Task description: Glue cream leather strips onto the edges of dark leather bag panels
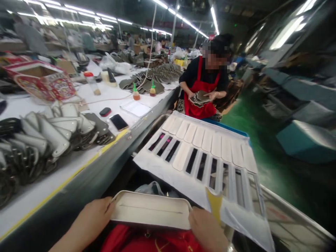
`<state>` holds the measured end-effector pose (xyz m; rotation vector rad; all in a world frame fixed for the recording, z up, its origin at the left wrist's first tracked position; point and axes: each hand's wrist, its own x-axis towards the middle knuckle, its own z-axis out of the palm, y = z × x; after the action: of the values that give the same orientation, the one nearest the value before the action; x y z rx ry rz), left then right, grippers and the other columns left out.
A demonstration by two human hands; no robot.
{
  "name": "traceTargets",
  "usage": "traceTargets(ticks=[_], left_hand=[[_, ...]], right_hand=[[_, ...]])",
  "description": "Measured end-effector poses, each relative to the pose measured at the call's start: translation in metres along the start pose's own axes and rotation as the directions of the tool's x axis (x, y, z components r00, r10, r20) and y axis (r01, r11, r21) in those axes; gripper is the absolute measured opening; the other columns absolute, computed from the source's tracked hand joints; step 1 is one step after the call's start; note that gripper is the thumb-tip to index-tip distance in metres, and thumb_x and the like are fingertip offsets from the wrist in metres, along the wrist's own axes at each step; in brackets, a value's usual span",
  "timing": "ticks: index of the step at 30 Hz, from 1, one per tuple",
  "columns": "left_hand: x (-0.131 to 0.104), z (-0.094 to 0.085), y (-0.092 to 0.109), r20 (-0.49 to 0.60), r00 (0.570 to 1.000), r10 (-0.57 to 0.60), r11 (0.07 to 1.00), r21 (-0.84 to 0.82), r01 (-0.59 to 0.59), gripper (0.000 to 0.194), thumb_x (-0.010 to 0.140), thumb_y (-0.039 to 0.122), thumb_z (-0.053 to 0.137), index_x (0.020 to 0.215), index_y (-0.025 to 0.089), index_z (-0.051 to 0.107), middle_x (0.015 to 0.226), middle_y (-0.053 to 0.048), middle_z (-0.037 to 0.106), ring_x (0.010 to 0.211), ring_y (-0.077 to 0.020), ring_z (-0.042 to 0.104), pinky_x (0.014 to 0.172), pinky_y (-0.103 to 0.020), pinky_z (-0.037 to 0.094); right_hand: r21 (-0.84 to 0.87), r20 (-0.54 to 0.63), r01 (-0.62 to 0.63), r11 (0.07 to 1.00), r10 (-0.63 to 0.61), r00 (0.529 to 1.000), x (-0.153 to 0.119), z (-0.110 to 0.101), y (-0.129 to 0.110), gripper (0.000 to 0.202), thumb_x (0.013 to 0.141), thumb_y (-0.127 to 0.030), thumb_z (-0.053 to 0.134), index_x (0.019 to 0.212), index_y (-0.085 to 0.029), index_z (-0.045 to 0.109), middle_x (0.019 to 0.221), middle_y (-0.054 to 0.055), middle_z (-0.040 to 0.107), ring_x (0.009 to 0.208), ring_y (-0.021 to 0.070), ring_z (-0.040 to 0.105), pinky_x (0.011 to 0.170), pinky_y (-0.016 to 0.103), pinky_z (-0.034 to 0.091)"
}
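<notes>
Both hands' grip is clamping a cream shoe-tongue piece (151, 210), left hand (93, 217) and right hand (207, 227) pinching its ends; beyond it, the slotted white template (168, 168) is sitting half filled.

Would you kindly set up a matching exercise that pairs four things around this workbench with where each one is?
Things:
1. stack of cream pieces
2. black phone
3. white sheet with slots
4. dark cut pieces

Places:
A. lying flat near the yellow edge of the bench
B. in the hands of the person in the red apron
C. held at its ends between the left hand and the right hand
D. spread to the right of the bench, with cream strips on it

Pairs: 1-C, 2-A, 3-D, 4-B
</notes>
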<state>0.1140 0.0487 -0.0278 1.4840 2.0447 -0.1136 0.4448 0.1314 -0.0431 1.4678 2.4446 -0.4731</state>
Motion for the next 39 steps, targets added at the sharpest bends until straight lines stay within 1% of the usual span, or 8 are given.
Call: traceTargets(ticks=[4,6,9,13,29,32,35,39], left_hand=[[-0.005,-0.002,-0.003,0.099,0.994,-0.036,0.942,-0.328,0.067,0.050,0.089,0.049,0.017,0.079,0.017,0.055,0.073,-0.008,0.063,0.070,-0.0222,0.062,0.057,-0.029,0.049],[-0.006,-0.005,-0.005,0.159,0.987,-0.029,0.901,-0.424,0.095,0.054,0.087,0.056,0.017,0.082,0.017,0.055,0.069,-0.006,0.061,0.064,-0.0208,0.062,0.048,-0.026,0.048],[-0.002,-0.013,-0.001,0.115,0.993,0.011,0.981,-0.192,0.011,0.052,0.089,0.049,0.019,0.075,0.017,0.057,0.067,-0.007,0.064,0.063,-0.0215,0.063,0.053,-0.028,0.048],[0.009,-0.017,0.007,0.030,0.996,0.085,0.973,0.213,-0.090,0.048,0.088,0.034,0.022,0.070,0.016,0.062,0.077,-0.014,0.069,0.075,-0.0288,0.065,0.071,-0.040,0.047],[0.009,0.004,-0.001,-0.013,0.995,0.098,0.980,0.174,-0.094,0.038,0.090,0.031,0.023,0.073,0.017,0.055,0.076,-0.011,0.067,0.074,-0.0251,0.065,0.070,-0.037,0.048],[0.010,0.003,-0.009,0.078,0.995,0.067,0.990,-0.129,-0.057,0.043,0.090,0.043,0.021,0.070,0.019,0.050,0.061,-0.003,0.059,0.056,-0.0184,0.061,0.053,-0.028,0.048],[0.010,0.000,-0.020,0.220,0.974,0.063,0.809,-0.583,0.079,0.052,0.086,0.061,0.021,0.073,0.018,0.048,0.055,0.002,0.051,0.046,-0.0147,0.055,0.040,-0.025,0.046],[0.015,0.001,-0.031,0.239,0.956,0.173,0.667,-0.742,0.065,0.053,0.079,0.067,0.035,0.072,0.017,0.048,0.058,0.003,0.051,0.050,-0.0123,0.053,0.044,-0.024,0.047]], right_hand=[[-0.040,0.014,0.133,0.990,-0.132,0.991,-0.001,0.003,0.005,0.027,0.086,-0.008,0.038,0.080,-0.014,0.063,0.080,0.010,0.066,0.071,0.0205,0.063,0.063,0.030,0.045],[0.021,-0.023,0.048,0.999,-0.048,0.999,-0.003,0.003,0.004,0.031,0.091,-0.017,0.034,0.076,-0.016,0.061,0.073,0.009,0.066,0.067,0.0198,0.063,0.061,0.030,0.045],[0.104,-0.025,-0.101,0.989,0.104,0.994,-0.005,0.004,0.001,0.040,0.093,-0.038,0.032,0.069,-0.017,0.057,0.063,0.008,0.064,0.062,0.0221,0.063,0.056,0.033,0.045],[-0.045,-0.031,0.040,0.998,-0.041,0.999,-0.007,0.006,0.001,0.025,0.087,-0.015,0.038,0.075,-0.015,0.060,0.069,0.010,0.065,0.061,0.0225,0.063,0.052,0.032,0.044],[-0.184,0.010,0.149,0.972,-0.150,0.989,-0.006,0.011,0.000,0.028,0.081,-0.002,0.038,0.080,-0.013,0.063,0.075,0.012,0.063,0.058,0.0239,0.063,0.047,0.033,0.045],[-0.048,-0.001,0.044,0.998,-0.044,0.999,-0.006,0.009,-0.002,0.029,0.087,-0.008,0.034,0.080,-0.011,0.061,0.067,0.012,0.063,0.058,0.0223,0.063,0.049,0.031,0.043],[0.059,-0.019,-0.044,0.997,0.046,0.999,-0.006,0.006,-0.002,0.032,0.091,-0.015,0.030,0.076,-0.012,0.058,0.061,0.011,0.063,0.058,0.0219,0.063,0.050,0.031,0.042],[0.065,-0.035,-0.016,0.998,0.019,0.999,-0.006,0.006,-0.001,0.030,0.089,-0.013,0.031,0.074,-0.013,0.057,0.063,0.011,0.063,0.059,0.0234,0.062,0.051,0.033,0.041]])
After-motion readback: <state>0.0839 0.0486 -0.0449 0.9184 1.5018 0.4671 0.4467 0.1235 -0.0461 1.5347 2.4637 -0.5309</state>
